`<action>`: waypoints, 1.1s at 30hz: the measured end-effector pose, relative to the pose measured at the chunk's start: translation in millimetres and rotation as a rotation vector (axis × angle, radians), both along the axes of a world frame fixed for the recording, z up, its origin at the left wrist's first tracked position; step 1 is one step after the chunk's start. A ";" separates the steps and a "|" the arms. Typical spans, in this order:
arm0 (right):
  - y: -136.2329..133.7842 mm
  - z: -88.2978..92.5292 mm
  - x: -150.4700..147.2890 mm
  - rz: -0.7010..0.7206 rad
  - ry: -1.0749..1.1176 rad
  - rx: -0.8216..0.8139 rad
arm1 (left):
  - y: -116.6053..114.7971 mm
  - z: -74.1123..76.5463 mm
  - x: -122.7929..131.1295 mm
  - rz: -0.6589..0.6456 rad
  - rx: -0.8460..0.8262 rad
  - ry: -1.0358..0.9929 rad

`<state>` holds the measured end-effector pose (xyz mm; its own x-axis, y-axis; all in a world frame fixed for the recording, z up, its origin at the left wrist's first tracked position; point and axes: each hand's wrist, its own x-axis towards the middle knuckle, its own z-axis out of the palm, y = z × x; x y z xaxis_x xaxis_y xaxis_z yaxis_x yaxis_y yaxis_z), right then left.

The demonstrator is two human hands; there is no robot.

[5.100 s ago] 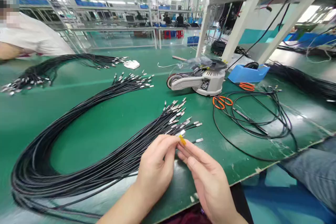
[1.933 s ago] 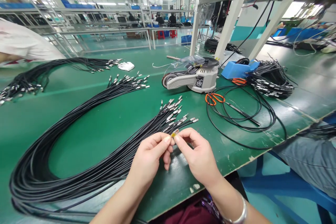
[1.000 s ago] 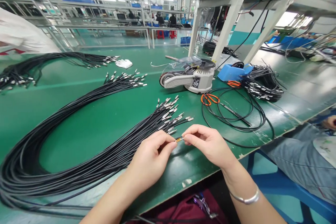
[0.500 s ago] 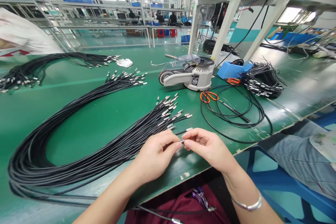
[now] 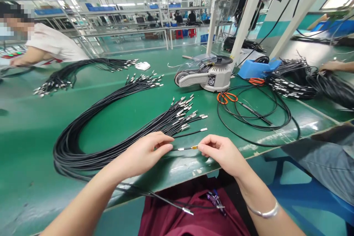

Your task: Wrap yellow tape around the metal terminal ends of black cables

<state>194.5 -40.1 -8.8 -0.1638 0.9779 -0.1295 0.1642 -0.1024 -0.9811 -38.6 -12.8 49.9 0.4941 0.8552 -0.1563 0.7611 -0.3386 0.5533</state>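
Note:
A thin black cable is stretched between my two hands just above the table's front edge. My left hand pinches it between thumb and fingertips. At the other end, my right hand grips the gold-coloured connector, whose tip its fingers hide. A small white label wraps the cable between them. Under and behind my left forearm curves a large bundle of black cables, with pale labelled ends fanned out. Two cables hang over the edge near my lap, one showing a silvery end.
Behind my hands stands a grey tape dispenser. Orange-handled scissors lie by a loose black cable coil. A blue holder and more bundles sit right. One co-worker is at far left; another's hand touches cables at right.
My hands have drawn apart, the left one moving left, so the cable with its label and gold connector now shows between them. The view has shifted left, bringing co-workers into sight.

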 end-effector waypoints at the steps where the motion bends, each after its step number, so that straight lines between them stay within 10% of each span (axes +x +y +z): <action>1: -0.8 -0.2 0.3 -0.002 0.003 0.002 | -1.4 -1.8 0.9 -0.027 -0.015 0.005; 24: -20.7 -3.7 -4.1 -0.082 0.052 0.035 | -9.8 -17.0 44.5 0.034 -0.358 -0.219; 33: -22.4 -2.2 -0.7 -0.039 0.048 -0.002 | -11.0 -12.2 57.1 -0.089 -0.145 -0.077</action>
